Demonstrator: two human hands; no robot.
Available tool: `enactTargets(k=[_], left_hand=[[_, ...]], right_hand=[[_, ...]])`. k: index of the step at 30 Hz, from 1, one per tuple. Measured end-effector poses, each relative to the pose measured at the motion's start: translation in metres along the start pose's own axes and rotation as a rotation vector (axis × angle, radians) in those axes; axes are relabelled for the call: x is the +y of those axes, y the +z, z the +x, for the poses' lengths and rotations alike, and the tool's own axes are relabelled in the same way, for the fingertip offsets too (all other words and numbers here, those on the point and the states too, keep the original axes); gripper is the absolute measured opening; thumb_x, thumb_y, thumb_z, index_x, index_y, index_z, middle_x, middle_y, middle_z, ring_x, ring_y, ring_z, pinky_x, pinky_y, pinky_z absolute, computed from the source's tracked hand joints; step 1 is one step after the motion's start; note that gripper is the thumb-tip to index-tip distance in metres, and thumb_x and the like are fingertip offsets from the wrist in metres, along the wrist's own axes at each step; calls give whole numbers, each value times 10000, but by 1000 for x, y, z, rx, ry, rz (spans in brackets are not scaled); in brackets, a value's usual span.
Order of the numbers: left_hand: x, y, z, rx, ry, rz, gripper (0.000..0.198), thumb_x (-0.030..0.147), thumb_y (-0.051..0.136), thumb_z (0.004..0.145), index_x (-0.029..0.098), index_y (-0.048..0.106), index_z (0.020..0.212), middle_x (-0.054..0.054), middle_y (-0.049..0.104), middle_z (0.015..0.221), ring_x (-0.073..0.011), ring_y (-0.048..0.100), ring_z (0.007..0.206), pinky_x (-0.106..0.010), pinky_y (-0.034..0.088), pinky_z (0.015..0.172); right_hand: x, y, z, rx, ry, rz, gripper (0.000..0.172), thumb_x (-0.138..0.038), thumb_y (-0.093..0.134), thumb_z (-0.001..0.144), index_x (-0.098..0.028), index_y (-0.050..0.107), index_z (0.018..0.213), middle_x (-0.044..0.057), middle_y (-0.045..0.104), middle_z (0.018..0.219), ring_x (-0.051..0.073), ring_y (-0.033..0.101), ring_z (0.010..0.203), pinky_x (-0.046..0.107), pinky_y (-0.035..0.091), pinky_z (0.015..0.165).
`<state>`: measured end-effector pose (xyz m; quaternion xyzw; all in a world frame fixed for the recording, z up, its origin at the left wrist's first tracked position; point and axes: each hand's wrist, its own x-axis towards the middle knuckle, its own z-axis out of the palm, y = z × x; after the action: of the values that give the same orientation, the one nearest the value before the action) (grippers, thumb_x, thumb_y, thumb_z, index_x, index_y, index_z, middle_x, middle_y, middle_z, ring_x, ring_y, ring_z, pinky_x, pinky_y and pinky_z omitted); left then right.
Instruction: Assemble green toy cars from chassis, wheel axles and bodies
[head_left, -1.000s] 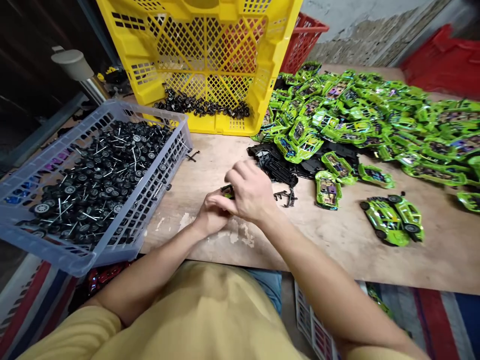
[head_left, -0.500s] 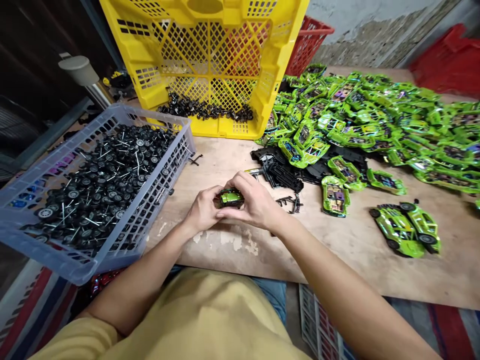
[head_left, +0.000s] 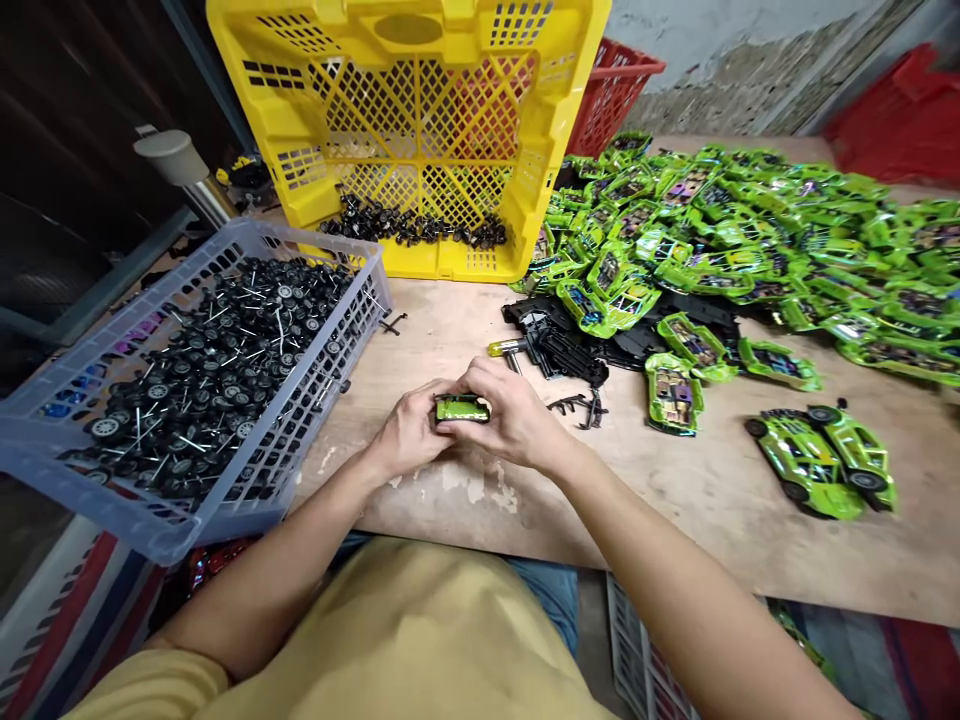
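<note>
Left hand (head_left: 409, 430) and right hand (head_left: 514, 415), both curled, meet over a patchily worn wooden table (head_left: 675, 510); behind stands a yellow lattice plastic crate (head_left: 559, 190); leftward, a translucent basket (head_left: 178, 535) of round black wheels (head_left: 195, 400); gripped between both hands, a glossy green toy car (head_left: 461, 411).

No text, label, brand, number or sign can be read anywhere in this view
</note>
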<state>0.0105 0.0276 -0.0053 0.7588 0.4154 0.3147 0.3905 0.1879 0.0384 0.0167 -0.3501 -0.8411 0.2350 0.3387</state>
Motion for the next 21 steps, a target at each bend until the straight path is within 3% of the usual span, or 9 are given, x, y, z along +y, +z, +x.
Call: enactTargets(k=[3,5,7,9,13,16,19,21], left_hand=[[9,-14,1,83,-20,45,747,131,706,657,156,458,1362,-104,593,1289,-210,609,1092,-284,500,910],[9,-25,3,98,-48,85,678,174,701,712,174,482,1354,-100,612,1279,-209,614,1110,-300,491,953],[1,-34,2,84,-113,125,477,213,681,760,180,585,1226,-86,674,1165,-211,640,1070,-323,490,964],[-14,-38,-2,95,-263,96,358,249,712,742,169,628,1081,-78,709,1036,-212,678,975,-330,532,890],[-39,-30,-15,39,-676,-152,366,378,792,673,155,581,871,-49,705,797,-184,697,681,-279,574,571],[-41,-18,-21,-39,-851,-312,388,458,766,702,143,577,827,-57,710,760,-165,689,578,-248,565,486],[-36,-8,-20,46,-883,-263,428,496,740,728,126,585,876,-69,711,708,-167,680,491,-202,515,392],[-35,-2,-17,98,-877,-208,450,518,718,746,120,576,903,-71,699,648,-189,682,471,-188,477,342]], right_hand=[[-4,-4,5,-25,-17,-16,322,-430,631,877,-175,603,1072,91,607,980,225,565,911,341,451,807],[-2,-7,-3,38,22,-31,398,-433,597,901,-186,558,1211,107,591,1088,233,563,994,364,457,874],[6,-6,-22,172,172,-152,415,-445,559,920,-182,542,1240,122,566,1123,249,552,1021,389,457,895],[19,2,-45,259,396,-375,394,-442,559,913,-156,567,1183,145,555,1079,285,541,1000,427,457,869],[44,22,-73,109,715,-637,270,-311,553,905,-98,582,1069,195,554,997,326,535,939,434,452,775],[43,12,-70,67,767,-597,204,-205,456,919,-79,579,1022,215,566,1012,293,556,877,401,451,741],[17,-14,-72,144,710,-375,259,-241,392,949,-101,584,1051,150,607,923,234,576,753,367,474,696],[-10,-23,-86,255,629,-228,318,-300,370,973,-140,561,1171,104,624,891,198,587,687,339,497,660]])
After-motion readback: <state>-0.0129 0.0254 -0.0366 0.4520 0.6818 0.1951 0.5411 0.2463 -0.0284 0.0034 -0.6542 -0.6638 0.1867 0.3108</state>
